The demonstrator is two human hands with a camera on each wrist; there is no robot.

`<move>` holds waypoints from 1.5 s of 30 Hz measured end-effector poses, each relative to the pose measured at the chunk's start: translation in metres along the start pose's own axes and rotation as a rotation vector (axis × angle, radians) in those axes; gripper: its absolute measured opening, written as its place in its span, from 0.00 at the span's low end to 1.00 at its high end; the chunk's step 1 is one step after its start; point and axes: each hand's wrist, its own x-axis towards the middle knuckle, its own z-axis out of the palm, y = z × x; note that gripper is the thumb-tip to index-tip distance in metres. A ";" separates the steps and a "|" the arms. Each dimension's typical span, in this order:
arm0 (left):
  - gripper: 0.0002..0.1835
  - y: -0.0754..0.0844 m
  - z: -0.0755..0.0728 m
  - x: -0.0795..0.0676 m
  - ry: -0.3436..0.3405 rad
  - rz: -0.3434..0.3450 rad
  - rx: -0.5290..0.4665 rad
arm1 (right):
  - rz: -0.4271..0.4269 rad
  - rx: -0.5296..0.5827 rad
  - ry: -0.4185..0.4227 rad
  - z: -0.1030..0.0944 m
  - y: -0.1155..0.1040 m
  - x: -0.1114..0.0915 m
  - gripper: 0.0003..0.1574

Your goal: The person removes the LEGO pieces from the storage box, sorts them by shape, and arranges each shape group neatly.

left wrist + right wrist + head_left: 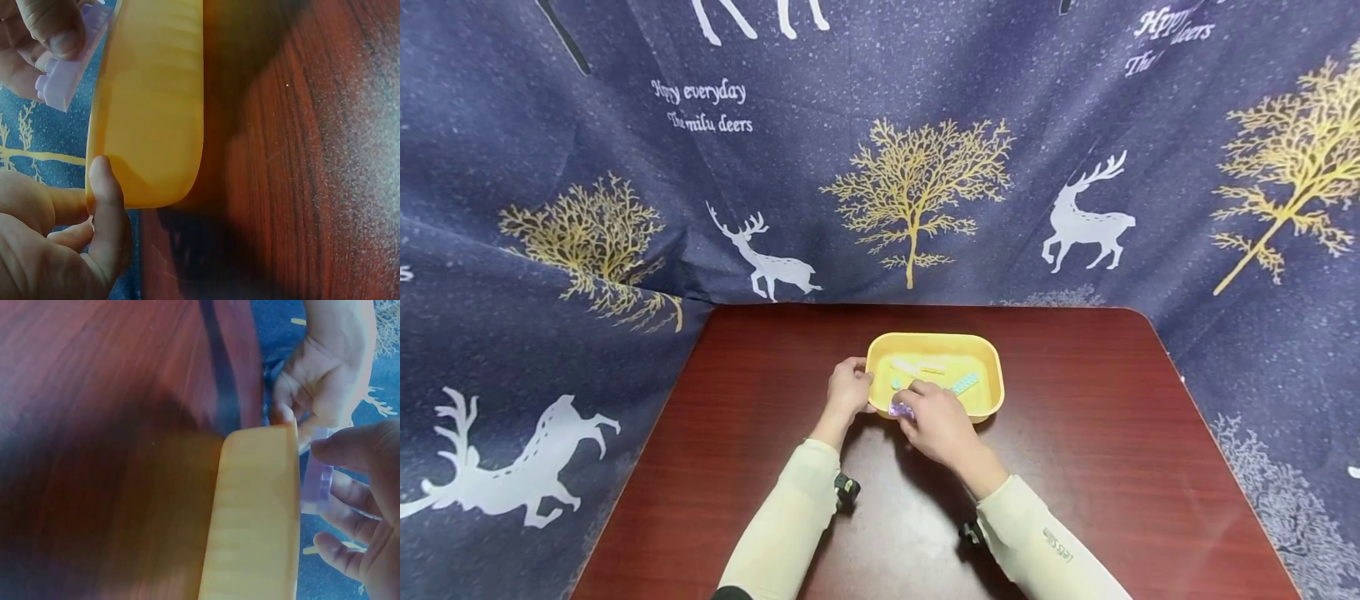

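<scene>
A yellow plastic bin [998, 379] stands on the table with my hands at its near left part. My left hand [848, 388] grips the bin's left end, thumb and fingers at the rim in the left wrist view. Between the thumb and fingers of my right hand [938, 419] is a translucent purple toy building brick [317, 478], its studs showing in the left wrist view. The brick is just above the bin's near rim. Inside the bin lie a light blue studded brick [965, 383], a small teal piece [896, 383], a whitish piece [905, 366] and a yellowish piece [933, 368].
The reddish-brown wooden table [1075, 433] extends around the bin on every side. Behind it hangs a dark blue curtain [970, 92] printed with white deer and golden trees. Both forearms wear pale sleeves [790, 517] with dark straps near the wrists.
</scene>
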 end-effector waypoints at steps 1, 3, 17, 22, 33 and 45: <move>0.19 0.000 0.000 0.000 0.001 0.004 0.001 | -0.003 -0.002 -0.002 0.001 -0.001 -0.001 0.17; 0.19 0.000 0.000 -0.001 0.002 0.009 0.000 | -0.009 -0.008 -0.002 0.003 -0.003 -0.002 0.16; 0.18 -0.001 0.000 -0.002 0.001 0.009 -0.014 | -0.044 -0.022 -0.019 0.012 -0.012 -0.007 0.16; 0.19 -0.001 0.000 -0.002 0.008 0.005 -0.015 | -0.053 -0.020 -0.032 0.015 -0.015 -0.010 0.15; 0.19 0.000 -0.001 -0.002 -0.012 -0.008 -0.032 | -0.085 -0.029 -0.017 0.024 -0.018 -0.015 0.15; 0.19 0.004 -0.001 -0.005 -0.013 -0.004 -0.035 | -0.075 -0.023 -0.058 0.033 -0.017 -0.022 0.16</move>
